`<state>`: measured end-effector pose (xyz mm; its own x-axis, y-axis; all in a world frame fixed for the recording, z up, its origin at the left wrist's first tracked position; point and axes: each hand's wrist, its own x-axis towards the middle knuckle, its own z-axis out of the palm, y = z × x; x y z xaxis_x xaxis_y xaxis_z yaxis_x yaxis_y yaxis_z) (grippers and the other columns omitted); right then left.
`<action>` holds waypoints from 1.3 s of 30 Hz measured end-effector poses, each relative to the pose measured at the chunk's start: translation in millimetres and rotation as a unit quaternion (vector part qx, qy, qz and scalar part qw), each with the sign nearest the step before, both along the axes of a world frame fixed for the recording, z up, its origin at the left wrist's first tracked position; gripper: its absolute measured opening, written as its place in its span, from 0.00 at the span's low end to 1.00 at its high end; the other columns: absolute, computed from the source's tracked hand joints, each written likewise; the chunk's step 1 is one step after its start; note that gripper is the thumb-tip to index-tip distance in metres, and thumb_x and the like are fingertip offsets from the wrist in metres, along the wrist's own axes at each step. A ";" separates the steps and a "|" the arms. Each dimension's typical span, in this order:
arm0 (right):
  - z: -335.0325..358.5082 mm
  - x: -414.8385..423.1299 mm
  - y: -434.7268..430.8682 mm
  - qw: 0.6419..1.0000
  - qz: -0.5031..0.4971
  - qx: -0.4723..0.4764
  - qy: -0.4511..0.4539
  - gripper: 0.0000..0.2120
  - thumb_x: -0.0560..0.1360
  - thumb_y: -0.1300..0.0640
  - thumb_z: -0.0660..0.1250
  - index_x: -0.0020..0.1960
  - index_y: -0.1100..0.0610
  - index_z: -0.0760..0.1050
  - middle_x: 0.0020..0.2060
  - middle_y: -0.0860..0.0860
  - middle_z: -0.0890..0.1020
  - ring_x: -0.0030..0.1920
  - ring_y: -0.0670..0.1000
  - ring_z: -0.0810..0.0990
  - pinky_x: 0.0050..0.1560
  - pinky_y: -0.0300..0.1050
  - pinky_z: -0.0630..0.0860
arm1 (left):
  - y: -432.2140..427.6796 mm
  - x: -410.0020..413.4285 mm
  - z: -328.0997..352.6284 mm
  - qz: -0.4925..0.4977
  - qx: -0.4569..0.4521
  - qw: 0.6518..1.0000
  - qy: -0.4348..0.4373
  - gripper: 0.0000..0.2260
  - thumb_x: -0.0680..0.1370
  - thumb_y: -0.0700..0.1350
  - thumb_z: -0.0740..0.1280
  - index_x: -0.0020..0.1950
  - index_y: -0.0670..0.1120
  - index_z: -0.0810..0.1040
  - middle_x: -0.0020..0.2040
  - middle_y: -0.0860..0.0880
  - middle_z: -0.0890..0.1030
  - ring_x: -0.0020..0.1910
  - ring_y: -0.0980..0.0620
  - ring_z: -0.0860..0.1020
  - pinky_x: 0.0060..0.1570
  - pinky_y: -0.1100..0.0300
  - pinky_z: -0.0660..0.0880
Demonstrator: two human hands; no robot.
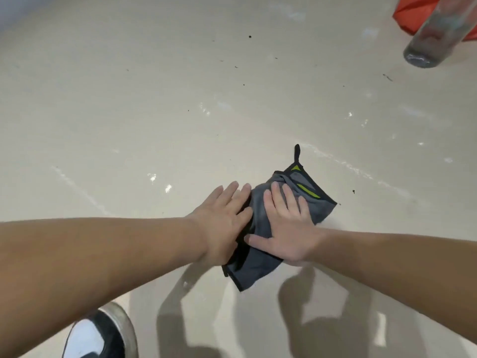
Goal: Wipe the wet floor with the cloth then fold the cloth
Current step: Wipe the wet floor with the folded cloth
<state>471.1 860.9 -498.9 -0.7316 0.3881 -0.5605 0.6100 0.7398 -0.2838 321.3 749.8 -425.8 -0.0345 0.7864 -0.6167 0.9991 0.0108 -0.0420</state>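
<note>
The right hand [286, 228] lies flat with fingers spread, palm down on the grey cloth [260, 264], which rests folded on the pale floor [129, 125] directly beneath it. The left hand [224, 223] is likewise flat and unclenched, just beside the right hand, with its fingertips over the cloth's near-left edge. Beyond the right hand's fingers the cloth shows green stripes and a dark hanging loop [297, 152]; a shoe [100, 334] lies below the left forearm.

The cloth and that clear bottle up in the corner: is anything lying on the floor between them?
In the head view, only bare pale floor with shiny wet streaks and tiny dark specks separates the cloth from the bottle.
</note>
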 end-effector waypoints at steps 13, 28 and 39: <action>-10.3 115.3 69.6 0.991 -0.123 0.054 0.028 0.54 0.70 0.19 0.44 0.79 0.51 0.24 0.75 0.51 0.22 0.77 0.53 0.22 0.76 0.63 0.28 | 95.0 137.9 38.2 -0.042 -0.005 0.997 0.060 0.36 0.81 0.52 0.63 0.83 0.43 0.50 0.83 0.40 0.43 0.82 0.39 0.45 0.79 0.46 0.52; -3.1 376.3 153.0 0.890 -0.451 0.061 -0.037 0.61 0.64 0.14 0.46 0.81 0.48 0.27 0.79 0.51 0.26 0.78 0.52 0.25 0.77 0.63 0.30 | 156.8 315.2 5.7 -0.014 0.093 0.982 -0.166 0.35 0.83 0.48 0.59 0.84 0.46 0.41 0.84 0.45 0.38 0.82 0.46 0.48 0.80 0.53 0.52; -9.0 369.5 47.7 0.838 -0.537 0.087 -0.052 0.59 0.61 0.12 0.40 0.78 0.44 0.23 0.78 0.56 0.26 0.78 0.59 0.25 0.76 0.67 0.31 | 171.1 303.7 -17.5 -0.052 0.067 0.987 -0.138 0.35 0.81 0.51 0.62 0.83 0.45 0.46 0.83 0.41 0.41 0.80 0.43 0.53 0.77 0.50 0.59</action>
<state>840.6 908.6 -508.0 0.1411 0.8734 -0.4661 0.9651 -0.2262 -0.1318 625.0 920.9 -443.3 0.2059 0.8515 -0.4822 0.9682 -0.1057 0.2268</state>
